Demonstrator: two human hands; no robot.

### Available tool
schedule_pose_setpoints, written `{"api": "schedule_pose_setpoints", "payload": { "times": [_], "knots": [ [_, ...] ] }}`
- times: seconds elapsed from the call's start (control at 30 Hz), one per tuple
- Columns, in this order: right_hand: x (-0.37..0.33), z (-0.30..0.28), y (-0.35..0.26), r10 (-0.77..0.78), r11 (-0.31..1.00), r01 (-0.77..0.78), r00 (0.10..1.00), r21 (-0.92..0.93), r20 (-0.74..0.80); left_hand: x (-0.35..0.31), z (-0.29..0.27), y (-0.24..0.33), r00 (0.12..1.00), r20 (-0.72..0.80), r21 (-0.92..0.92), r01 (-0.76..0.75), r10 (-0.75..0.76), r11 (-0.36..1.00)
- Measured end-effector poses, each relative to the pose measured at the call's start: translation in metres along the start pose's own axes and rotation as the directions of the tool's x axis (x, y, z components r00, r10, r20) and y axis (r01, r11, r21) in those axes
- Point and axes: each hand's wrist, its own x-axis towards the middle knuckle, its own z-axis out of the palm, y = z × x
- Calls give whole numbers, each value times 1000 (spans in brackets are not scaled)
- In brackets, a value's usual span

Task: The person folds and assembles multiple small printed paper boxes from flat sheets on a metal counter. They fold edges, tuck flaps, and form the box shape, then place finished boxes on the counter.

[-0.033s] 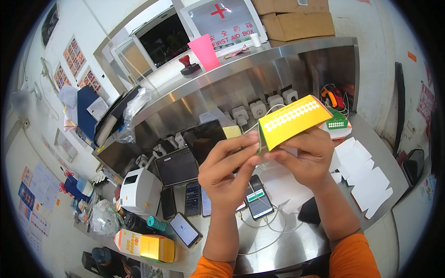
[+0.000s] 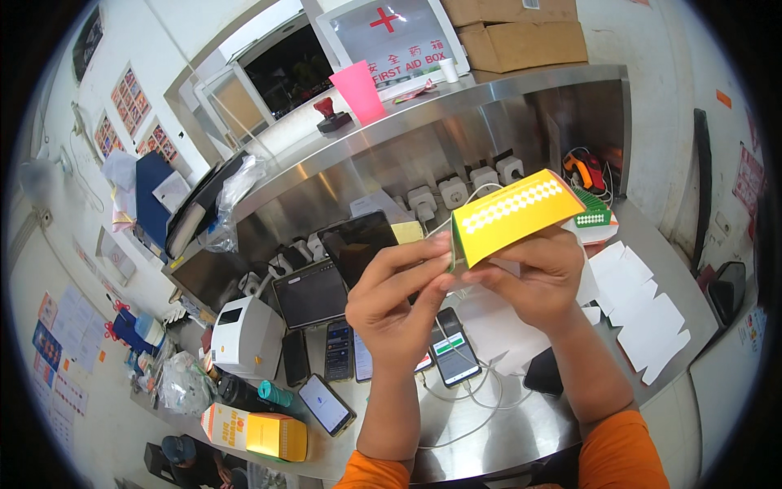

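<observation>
Right hand [image 2: 538, 281] nudged left, gripping yellow box [image 2: 519, 216] from below.

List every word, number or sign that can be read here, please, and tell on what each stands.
I do not copy printed words, only place them.
Cabinet: a red cross above large, readable red lettering.
White-and-yellow carton: readable orange lettering.
Held yellow box: white checks; any small print is unreadable.
Phones: screen text too small to read.
Wall papers: too small to read.
</observation>
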Motion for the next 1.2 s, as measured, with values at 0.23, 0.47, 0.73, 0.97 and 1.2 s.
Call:
{"api": "schedule_pose_setpoints", "payload": {
  "times": [0.23, 0.47, 0.73, 0.97, 1.2],
  "knots": [
    [-12, 18, 15, 206, 896, -152, 975, 418, -86, -3, 9, -15, 999, -2, -98, -39, 39, 994],
    [1, -6, 26, 506, 738, -304, 841, 602, -195, 9, 33, 21, 914, 381, 591, -359, 142, 722],
    [8, -24, 22, 634, 446, -233, 763, 864, -122, -12, 43, 63, 451, 654, 142, 715, -607, 684],
    [10, -17, 17, 687, 302, -223, 725, 927, -49, -20, 56, 17, 833, 207, -308, 553, -513, 774],
    [3, 13, 1, 740, 252, -337, 671, 907, 44, -12, 38, -4, 804, -221, -674, 283, -552, 683]
  ]
}}
